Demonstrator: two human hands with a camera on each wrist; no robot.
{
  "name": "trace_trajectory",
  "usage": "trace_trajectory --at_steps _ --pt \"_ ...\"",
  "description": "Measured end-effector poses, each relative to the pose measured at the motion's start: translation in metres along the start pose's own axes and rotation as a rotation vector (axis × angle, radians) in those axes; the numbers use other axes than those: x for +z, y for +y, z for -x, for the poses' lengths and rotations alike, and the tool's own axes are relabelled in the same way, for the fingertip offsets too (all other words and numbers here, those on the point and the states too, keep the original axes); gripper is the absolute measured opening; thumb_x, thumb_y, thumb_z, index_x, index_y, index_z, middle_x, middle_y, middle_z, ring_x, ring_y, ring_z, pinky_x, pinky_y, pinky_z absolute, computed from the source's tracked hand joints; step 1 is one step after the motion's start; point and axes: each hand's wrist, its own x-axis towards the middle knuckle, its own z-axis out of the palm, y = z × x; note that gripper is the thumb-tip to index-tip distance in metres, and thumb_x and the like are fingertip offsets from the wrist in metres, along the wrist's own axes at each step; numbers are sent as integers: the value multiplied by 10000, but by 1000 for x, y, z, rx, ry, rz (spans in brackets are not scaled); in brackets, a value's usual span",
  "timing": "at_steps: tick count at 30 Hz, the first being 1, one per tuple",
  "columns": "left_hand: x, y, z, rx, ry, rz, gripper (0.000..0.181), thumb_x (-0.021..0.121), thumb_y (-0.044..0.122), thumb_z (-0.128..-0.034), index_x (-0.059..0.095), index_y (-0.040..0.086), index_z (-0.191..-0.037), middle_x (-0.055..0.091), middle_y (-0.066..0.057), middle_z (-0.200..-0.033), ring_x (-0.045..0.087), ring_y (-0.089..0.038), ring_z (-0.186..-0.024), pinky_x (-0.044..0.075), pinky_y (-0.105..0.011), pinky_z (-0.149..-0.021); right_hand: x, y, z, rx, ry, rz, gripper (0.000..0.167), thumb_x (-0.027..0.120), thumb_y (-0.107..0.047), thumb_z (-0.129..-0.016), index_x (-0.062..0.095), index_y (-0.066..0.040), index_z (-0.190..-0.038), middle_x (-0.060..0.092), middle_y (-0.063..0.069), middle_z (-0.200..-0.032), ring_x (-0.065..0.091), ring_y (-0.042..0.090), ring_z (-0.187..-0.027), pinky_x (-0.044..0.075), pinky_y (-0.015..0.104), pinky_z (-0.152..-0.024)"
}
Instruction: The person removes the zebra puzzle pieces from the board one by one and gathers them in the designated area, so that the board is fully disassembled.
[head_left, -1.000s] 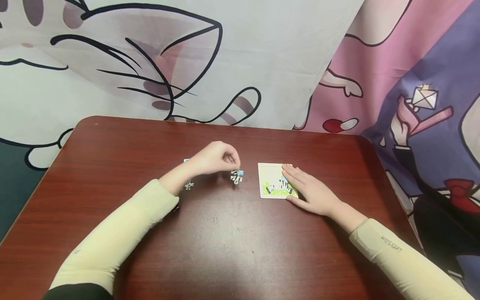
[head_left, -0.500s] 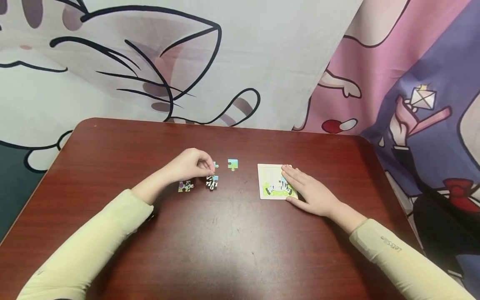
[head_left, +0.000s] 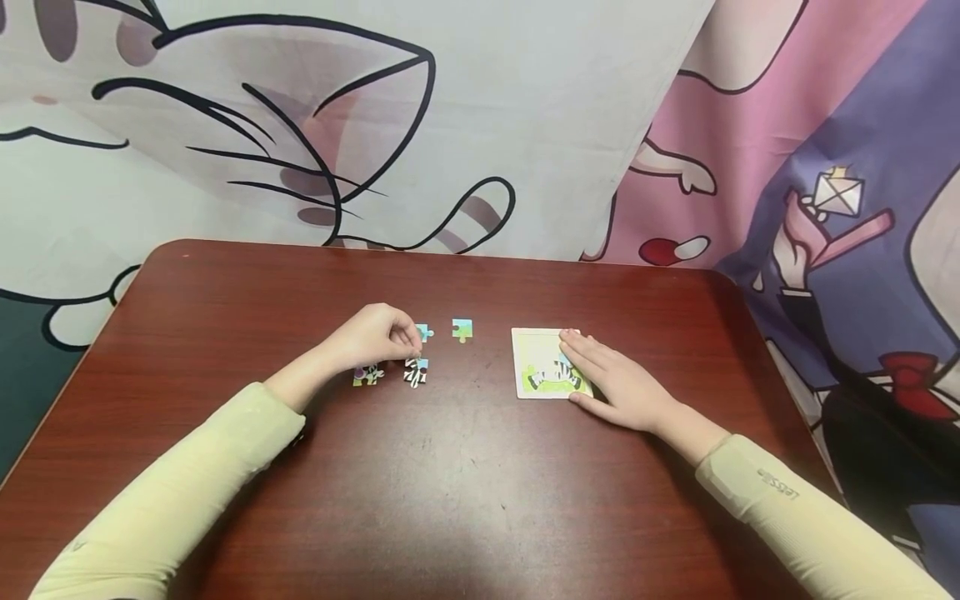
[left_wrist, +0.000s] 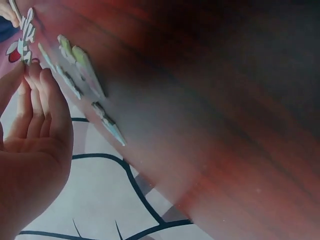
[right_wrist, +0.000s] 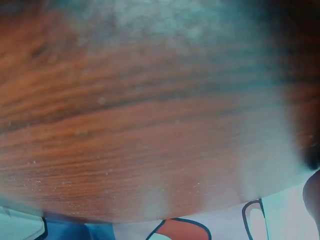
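Note:
My left hand pinches a zebra-striped jigsaw piece between thumb and fingertips. In the left wrist view the same striped piece stands on edge at the fingertips, above the table. Flat on its tray, my right hand rests with straight fingers over the right side of the square puzzle tray. Some zebra picture with green grass shows in that tray; the rest lies under the hand. The right wrist view shows mostly bare tabletop, blurred.
Loose jigsaw pieces lie around the left hand: a blue-green piece, a partly covered blue piece, and a green and purple piece. The brown table meets a cartoon-printed cloth behind.
My left hand has drawn back leftward from near the tray with the striped piece, uncovering the blue-green piece. The right hand has stayed on the tray.

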Motion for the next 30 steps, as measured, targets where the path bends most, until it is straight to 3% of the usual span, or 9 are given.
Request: trace_trajectory --at_steps 8,19,25,30 --pt "3 -1 3 -39 42 -47 42 803 75 -883 793 63 -844 771 -43 -786 694 -122 -747 585 -293 -746 3 4 -1 -23 10 -4 795 688 -391 -995 380 -21 -1628 352 170 -1718 348 313 -1599 83 251 -1346" --pt "4 2 3 -74 41 -104 48 772 91 -891 783 78 -846 755 -32 -784 676 -138 -766 565 -301 -757 3 2 0 -22 17 -8 801 699 -380 -987 381 -17 -1626 359 173 -1714 365 328 -1588 86 248 -1346" --pt "5 2 3 -79 34 -101 54 774 98 -894 783 70 -848 752 -41 -788 676 -146 -771 558 -295 -756 1 0 -1 -9 7 -19 821 725 -356 -965 380 -15 -1626 351 174 -1718 361 335 -1591 133 307 -1354" --pt "5 0 5 -88 26 -94 59 768 83 -902 789 56 -854 758 -53 -797 683 -155 -780 571 -308 -769 2 0 -1 -5 4 -20 824 730 -360 -961 382 -18 -1626 351 171 -1718 359 332 -1592 94 270 -1351"
